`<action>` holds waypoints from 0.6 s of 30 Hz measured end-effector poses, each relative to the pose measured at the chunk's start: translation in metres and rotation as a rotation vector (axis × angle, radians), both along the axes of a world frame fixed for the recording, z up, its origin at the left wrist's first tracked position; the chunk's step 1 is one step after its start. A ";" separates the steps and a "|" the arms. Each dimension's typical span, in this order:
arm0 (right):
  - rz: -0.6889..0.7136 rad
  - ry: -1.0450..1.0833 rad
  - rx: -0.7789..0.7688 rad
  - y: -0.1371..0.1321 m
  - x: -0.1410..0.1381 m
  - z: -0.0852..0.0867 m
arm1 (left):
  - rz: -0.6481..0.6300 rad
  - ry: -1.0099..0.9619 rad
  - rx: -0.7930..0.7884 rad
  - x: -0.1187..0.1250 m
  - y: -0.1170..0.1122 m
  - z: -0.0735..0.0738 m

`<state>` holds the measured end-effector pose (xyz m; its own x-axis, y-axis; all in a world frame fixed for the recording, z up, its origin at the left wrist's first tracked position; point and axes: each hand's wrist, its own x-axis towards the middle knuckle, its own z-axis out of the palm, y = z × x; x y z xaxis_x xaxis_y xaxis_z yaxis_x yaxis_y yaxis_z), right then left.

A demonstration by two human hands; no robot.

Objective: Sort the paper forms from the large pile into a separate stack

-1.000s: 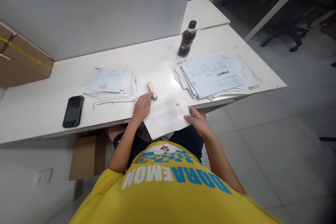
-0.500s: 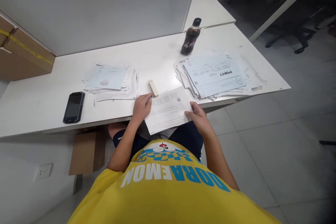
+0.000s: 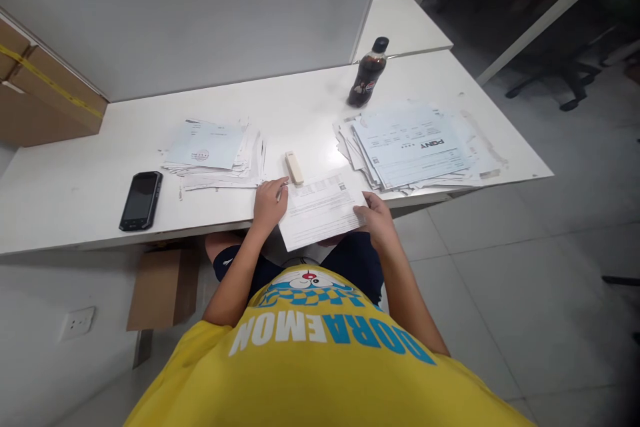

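Note:
A printed white sheet of paper [image 3: 320,210] lies partly over the desk's front edge, tilted down toward my lap. My right hand [image 3: 374,212] pinches its right edge between thumb and fingers. At the sheet's left edge, my left hand [image 3: 271,203] rests on the desk edge with fingers stretched out and thumb apart, gripping nothing that I can see. Just beyond the sheet is a small cream-coloured block-like object [image 3: 294,168]. A stack of papers [image 3: 207,147] sits to the left of it, and a larger paper pile [image 3: 413,147] to the right.
A black rugged phone [image 3: 141,200] lies at the left of the white desk [image 3: 300,97]. A cola bottle [image 3: 369,73] stands behind the right pile. Cardboard boxes [image 3: 55,100] are at the far left, and another cardboard box [image 3: 163,287] is under the desk.
The view has shifted slightly. Both hands stay at the sheet's two sides, and the sheet's near edge appears a little higher. Nothing has been taken up or let go.

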<state>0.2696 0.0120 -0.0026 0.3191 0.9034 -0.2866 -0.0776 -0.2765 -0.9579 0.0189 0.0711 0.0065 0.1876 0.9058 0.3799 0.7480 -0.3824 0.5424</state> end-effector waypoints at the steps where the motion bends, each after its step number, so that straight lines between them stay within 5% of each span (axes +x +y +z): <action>1: -0.009 0.006 0.000 0.000 -0.002 0.001 | 0.013 -0.029 -0.015 -0.001 0.000 0.000; 6: -0.003 -0.119 -0.023 0.001 -0.008 0.013 | 0.032 -0.008 0.063 -0.002 0.000 -0.003; 12: 0.082 -0.428 -0.094 0.000 -0.010 0.033 | -0.235 0.236 0.149 0.001 -0.005 0.000; 18: 0.125 -0.470 -0.090 0.000 -0.007 0.029 | -0.322 0.340 0.072 0.004 -0.008 0.010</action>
<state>0.2629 0.0118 0.0267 0.3232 0.9213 -0.2164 0.3965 -0.3395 -0.8530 0.0224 0.0629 0.0161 0.5795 0.7546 0.3077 0.7155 -0.6519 0.2512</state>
